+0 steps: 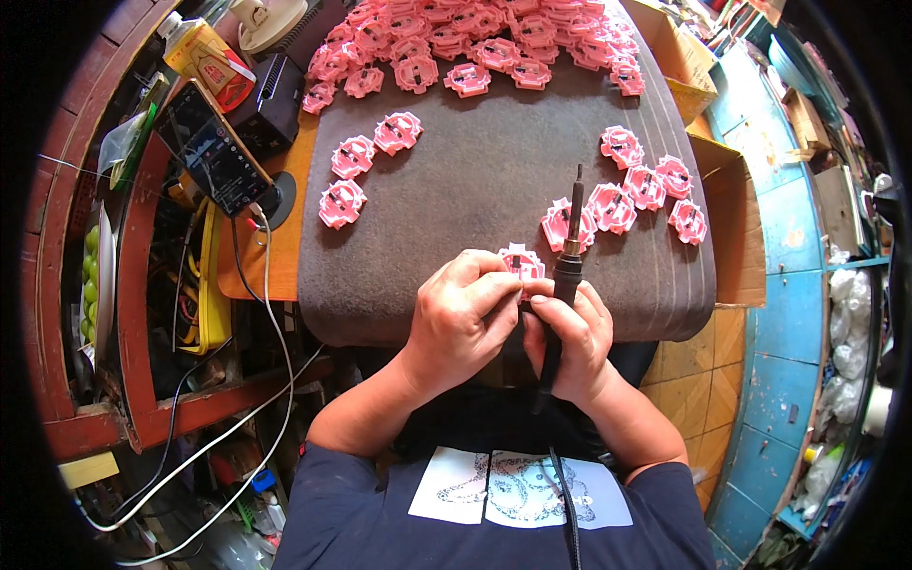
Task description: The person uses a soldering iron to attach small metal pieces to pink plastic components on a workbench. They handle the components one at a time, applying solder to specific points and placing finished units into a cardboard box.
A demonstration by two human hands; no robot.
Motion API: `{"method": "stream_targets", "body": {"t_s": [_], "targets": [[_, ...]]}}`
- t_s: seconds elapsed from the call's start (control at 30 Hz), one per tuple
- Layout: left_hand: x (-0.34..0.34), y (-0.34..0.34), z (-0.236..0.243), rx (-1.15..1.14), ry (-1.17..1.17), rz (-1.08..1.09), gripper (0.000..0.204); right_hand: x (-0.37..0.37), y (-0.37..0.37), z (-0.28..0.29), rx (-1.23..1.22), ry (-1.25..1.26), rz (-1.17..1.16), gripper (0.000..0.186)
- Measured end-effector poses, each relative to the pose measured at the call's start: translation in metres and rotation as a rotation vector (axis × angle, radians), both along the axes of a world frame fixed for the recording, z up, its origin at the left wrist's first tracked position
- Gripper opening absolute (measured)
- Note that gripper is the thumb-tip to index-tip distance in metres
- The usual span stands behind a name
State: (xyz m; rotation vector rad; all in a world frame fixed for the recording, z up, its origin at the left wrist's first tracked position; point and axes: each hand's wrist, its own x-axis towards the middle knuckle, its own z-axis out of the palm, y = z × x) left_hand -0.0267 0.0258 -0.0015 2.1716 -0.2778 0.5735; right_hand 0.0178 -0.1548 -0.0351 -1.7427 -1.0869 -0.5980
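Both hands meet at the table's near edge around one pink plastic part [521,261] with a small dark piece on it. My left hand [463,309] pinches it with thumb and fingertips. My right hand [581,332] has its thumb and fingertips against the same part, with a black soldering iron [568,271] held between its fingers. The iron points away from me, its thin tip raised over the table. Just beyond the right hand lies a similar pink part [560,228], partly hidden by the iron. Fingers cover the near side of the held part.
A large heap of pink parts [494,52] fills the table's far end, with loose groups left and right. To the left, a phone [214,147] stands with a white cable [275,313]; a bottle [214,66] is behind it. Cardboard boxes [736,228] adjoin the table's right side.
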Motion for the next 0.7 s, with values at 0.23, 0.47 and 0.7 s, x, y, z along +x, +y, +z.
{"method": "stream_targets", "body": {"t_s": [0.23,0.47,0.7], "targets": [[-0.001,-0.001,-0.001,0.034,-0.024,0.025,0.019,-0.004,-0.016,0.007,0.081,0.073,0.050,0.041],[-0.001,-0.002,-0.002,0.062,-0.044,0.039,0.019,-0.014,-0.042,0.023,-0.047,-0.049,0.014,0.055],[-0.001,-0.004,-0.003,0.081,-0.058,0.041,0.019,-0.027,-0.058,0.035,-0.133,-0.091,0.108,0.042]]}}
